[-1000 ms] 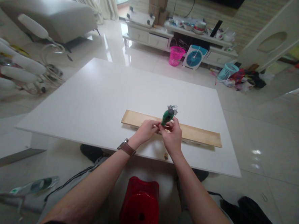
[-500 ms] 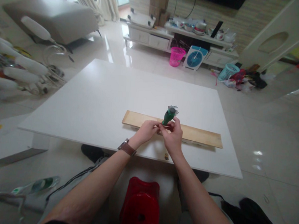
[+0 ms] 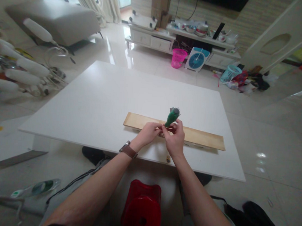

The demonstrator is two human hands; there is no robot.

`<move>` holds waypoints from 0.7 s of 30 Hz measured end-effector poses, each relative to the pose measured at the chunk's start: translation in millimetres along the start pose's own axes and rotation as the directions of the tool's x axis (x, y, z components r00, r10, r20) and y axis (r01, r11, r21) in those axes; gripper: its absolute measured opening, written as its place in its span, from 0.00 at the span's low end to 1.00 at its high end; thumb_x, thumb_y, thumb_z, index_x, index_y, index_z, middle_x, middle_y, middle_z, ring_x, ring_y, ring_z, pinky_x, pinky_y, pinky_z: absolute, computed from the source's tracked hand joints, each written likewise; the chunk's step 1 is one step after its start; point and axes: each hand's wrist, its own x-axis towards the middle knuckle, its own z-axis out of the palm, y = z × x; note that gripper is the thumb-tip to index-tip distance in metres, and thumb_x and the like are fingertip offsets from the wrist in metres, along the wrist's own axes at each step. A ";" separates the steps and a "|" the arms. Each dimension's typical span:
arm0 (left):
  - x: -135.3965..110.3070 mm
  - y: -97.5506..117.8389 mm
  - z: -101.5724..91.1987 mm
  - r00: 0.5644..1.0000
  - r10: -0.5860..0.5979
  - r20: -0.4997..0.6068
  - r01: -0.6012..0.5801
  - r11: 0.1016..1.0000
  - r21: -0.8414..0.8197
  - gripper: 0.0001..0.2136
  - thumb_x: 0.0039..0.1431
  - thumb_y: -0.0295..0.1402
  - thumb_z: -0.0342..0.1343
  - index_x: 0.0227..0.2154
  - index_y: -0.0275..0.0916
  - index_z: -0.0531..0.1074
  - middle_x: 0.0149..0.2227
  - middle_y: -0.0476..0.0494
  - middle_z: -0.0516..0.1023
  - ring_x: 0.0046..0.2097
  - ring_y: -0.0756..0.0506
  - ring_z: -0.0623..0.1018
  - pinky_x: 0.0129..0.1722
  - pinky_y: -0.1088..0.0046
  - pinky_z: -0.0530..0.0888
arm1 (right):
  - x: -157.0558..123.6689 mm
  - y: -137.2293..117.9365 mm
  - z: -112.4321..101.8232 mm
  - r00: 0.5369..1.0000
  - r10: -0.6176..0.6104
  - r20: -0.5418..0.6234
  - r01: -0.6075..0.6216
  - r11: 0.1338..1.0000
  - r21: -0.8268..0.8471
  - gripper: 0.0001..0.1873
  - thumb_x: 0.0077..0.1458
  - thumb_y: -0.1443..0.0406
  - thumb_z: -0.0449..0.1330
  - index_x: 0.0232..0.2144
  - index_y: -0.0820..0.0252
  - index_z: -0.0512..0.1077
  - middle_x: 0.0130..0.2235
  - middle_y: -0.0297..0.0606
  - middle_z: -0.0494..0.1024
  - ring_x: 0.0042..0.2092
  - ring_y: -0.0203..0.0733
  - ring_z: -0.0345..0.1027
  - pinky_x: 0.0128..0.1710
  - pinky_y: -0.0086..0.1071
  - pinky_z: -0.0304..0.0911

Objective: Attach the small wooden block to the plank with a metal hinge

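Observation:
A green-handled screwdriver [image 3: 172, 117] stands tilted over a narrow wooden board [image 3: 205, 138], its dark butt end up and its tip hidden behind my fingers. My right hand [image 3: 175, 136] is closed around the lower end of the screwdriver, thumb toward the left. Beside it, my left hand [image 3: 151, 131] is pinched shut, fingertips meeting the right thumb; what it holds is hidden. Several thin metal pieces [image 3: 178, 110], perhaps screws, show just behind the handle. Near the table's front edge lies a small brass-coloured piece [image 3: 168, 159].
The board lies along the front of a white table [image 3: 111, 100], raised slightly off it. A red plastic stool [image 3: 142, 208] stands below the near edge. Beyond the table are a pink basket [image 3: 178, 58], a blue-and-white fan [image 3: 197, 59] and a low cabinet [image 3: 160, 43].
The screwdriver handle has shifted very slightly to the right and turned a little. Both hands stay in nearly the same place over the board.

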 end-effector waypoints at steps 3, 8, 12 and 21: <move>-0.4 -0.3 1.2 1.000 -0.020 -0.014 0.020 1.000 -0.001 0.12 0.58 0.19 0.55 0.34 0.35 0.84 0.35 0.42 0.88 0.39 0.43 0.85 0.44 0.70 0.78 | 1.3 -3.2 0.4 1.000 -0.004 -0.020 0.003 0.999 -0.038 0.20 0.54 0.58 0.71 0.47 0.52 0.72 0.35 0.30 0.80 0.37 0.42 0.79 0.40 0.37 0.79; -1.0 4.5 -0.3 1.000 -0.022 0.020 0.023 0.998 -0.054 0.11 0.59 0.20 0.57 0.35 0.36 0.85 0.34 0.43 0.87 0.38 0.44 0.84 0.44 0.71 0.78 | 1.5 -5.9 -0.9 0.997 0.024 -0.073 -0.028 0.998 -0.054 0.24 0.51 0.61 0.71 0.50 0.53 0.72 0.30 0.26 0.78 0.31 0.41 0.78 0.34 0.34 0.76; -0.7 6.7 -1.3 0.999 0.001 0.035 -0.001 1.000 -0.014 0.11 0.61 0.21 0.55 0.34 0.35 0.84 0.34 0.42 0.87 0.38 0.43 0.84 0.43 0.70 0.77 | 0.0 -4.8 -1.6 0.999 0.023 -0.033 -0.024 0.999 -0.045 0.23 0.54 0.61 0.69 0.52 0.52 0.72 0.33 0.29 0.83 0.34 0.43 0.81 0.38 0.37 0.78; -1.1 5.5 0.2 1.000 -0.007 0.011 0.007 1.000 0.014 0.11 0.60 0.22 0.56 0.36 0.35 0.85 0.36 0.41 0.88 0.39 0.42 0.85 0.44 0.69 0.78 | 0.9 -3.2 0.7 0.999 0.016 -0.030 -0.016 1.000 -0.005 0.28 0.53 0.64 0.71 0.55 0.51 0.71 0.33 0.28 0.81 0.35 0.41 0.80 0.41 0.37 0.80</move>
